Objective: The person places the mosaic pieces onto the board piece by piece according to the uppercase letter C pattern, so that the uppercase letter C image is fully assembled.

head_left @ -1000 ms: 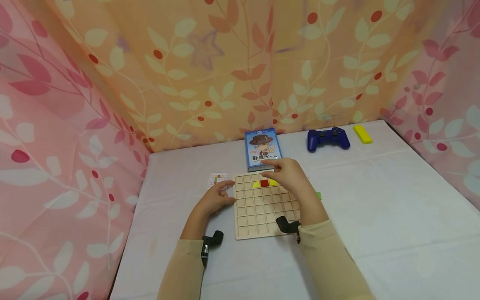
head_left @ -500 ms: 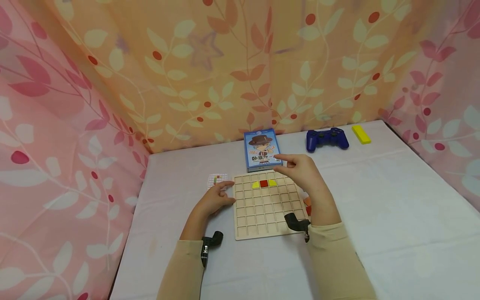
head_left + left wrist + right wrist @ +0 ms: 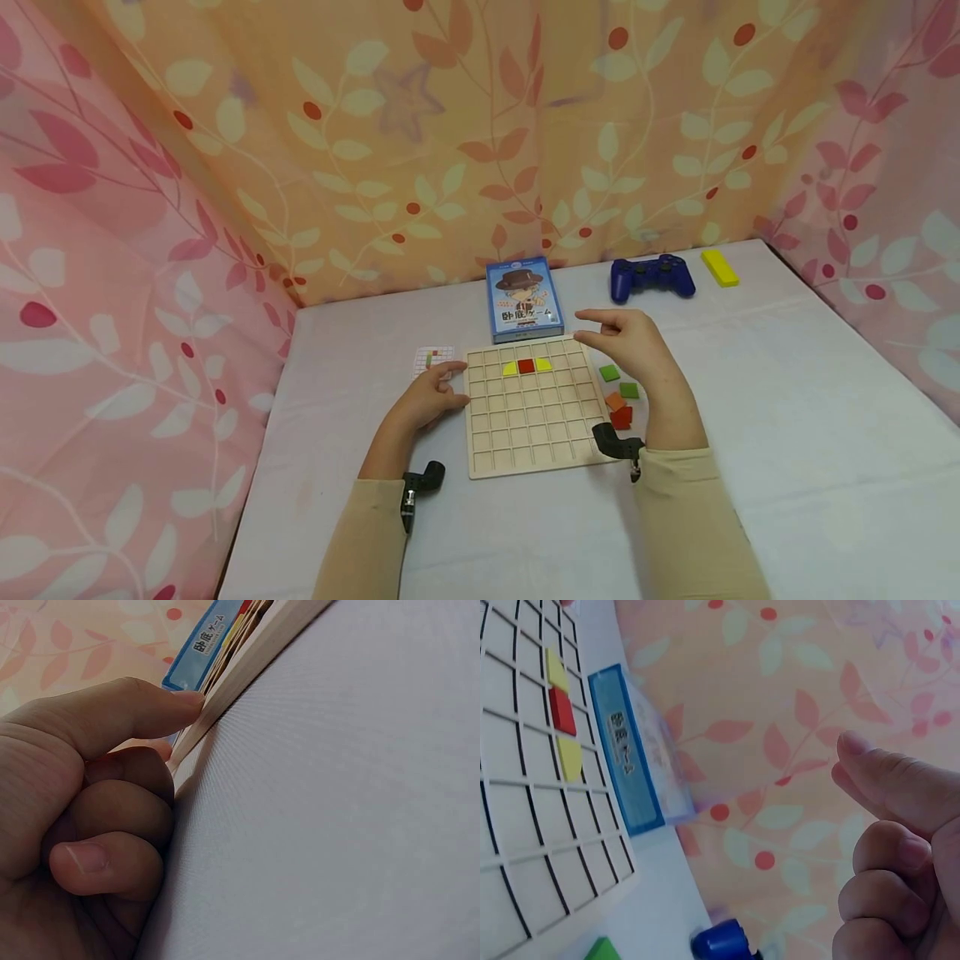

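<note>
A wooden grid board lies on the table. In one of its upper rows a red square tile sits between a yellow tile and another yellow tile, both with a rounded corner. My left hand touches the board's left edge with index fingertip and thumb; its other fingers are curled, as the left wrist view shows. Over the upper right corner hovers my right hand, thumb and index finger stretched out and apart, nothing between them. Its remaining fingers are bent in the right wrist view.
Right of the board lie green tiles, an orange tile and red pieces. A small pattern card is at the left, partly behind my left hand. Behind stand a blue card box, a blue game controller and a yellow block.
My right hand has moved right, away from the tiles in the board, uncovering the right yellow tile and the loose pieces. My left hand has stayed at the board's edge.
</note>
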{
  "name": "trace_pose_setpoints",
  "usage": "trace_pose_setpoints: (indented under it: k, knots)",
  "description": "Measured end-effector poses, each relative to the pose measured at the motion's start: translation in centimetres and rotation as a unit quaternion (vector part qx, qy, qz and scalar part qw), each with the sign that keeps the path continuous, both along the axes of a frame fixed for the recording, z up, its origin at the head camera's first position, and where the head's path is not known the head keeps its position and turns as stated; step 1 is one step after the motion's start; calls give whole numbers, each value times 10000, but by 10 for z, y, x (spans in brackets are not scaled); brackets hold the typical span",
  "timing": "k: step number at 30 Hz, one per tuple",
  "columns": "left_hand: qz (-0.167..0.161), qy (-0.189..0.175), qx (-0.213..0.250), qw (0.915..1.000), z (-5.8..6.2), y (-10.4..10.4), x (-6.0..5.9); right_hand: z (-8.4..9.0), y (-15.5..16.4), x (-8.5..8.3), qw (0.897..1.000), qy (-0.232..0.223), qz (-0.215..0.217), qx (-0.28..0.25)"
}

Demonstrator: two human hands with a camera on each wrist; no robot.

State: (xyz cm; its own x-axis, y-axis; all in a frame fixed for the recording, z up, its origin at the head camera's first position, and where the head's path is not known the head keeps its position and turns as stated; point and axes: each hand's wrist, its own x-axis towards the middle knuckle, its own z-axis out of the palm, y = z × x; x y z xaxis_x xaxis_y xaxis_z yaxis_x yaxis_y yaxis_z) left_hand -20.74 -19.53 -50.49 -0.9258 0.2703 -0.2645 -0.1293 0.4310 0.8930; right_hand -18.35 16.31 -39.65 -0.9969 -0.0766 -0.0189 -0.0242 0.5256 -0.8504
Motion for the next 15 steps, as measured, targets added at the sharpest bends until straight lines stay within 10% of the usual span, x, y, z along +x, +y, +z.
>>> trace_pose_setpoints:
  k: [15]
  knots:
    - [-3,33,-24,10000,0,0,0,-32,42,-2,9985,-309,128,434]
